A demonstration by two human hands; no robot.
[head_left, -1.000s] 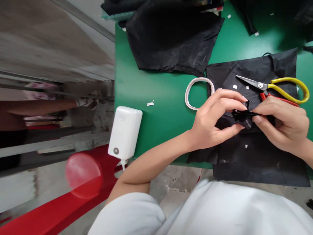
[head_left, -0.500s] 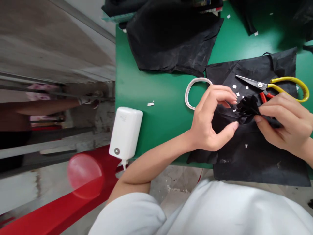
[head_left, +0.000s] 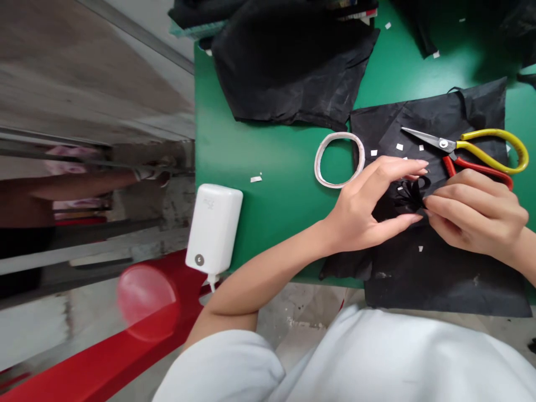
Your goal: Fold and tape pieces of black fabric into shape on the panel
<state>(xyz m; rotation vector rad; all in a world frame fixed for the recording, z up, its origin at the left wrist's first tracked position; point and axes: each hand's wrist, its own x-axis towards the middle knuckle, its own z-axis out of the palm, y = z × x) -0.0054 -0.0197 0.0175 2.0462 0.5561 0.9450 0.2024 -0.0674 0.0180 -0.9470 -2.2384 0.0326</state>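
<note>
A gathered black ribbon bow (head_left: pixel 408 196) with several loops is held over the black cloth (head_left: pixel 448 279). My right hand (head_left: pixel 473 209) pinches it at its right end between thumb and fingers. Around its loops curves my left hand (head_left: pixel 372 204), with thumb below and fingers above, spread apart; whether they touch the loops I cannot tell. Scissors (head_left: pixel 450 146) with one yellow and one red handle lie just beyond my right hand, blades pointing left. Beside my left hand rests a roll of white tape (head_left: pixel 319 162). Small white scraps (head_left: pixel 400 147) are scattered on the cloth.
The green table (head_left: pixel 285 206) bears a white power bank (head_left: pixel 215 223) with a cable at its left edge. A larger black cloth piece (head_left: pixel 293 72) lies at the back. Left of the table are a red plastic seat (head_left: pixel 96 340) and another person's arm (head_left: pixel 84 184).
My right hand has moved left with the bow, deeper between my left thumb and fingers. My left fingers have stretched out to the right. More of the scissors' red handle shows.
</note>
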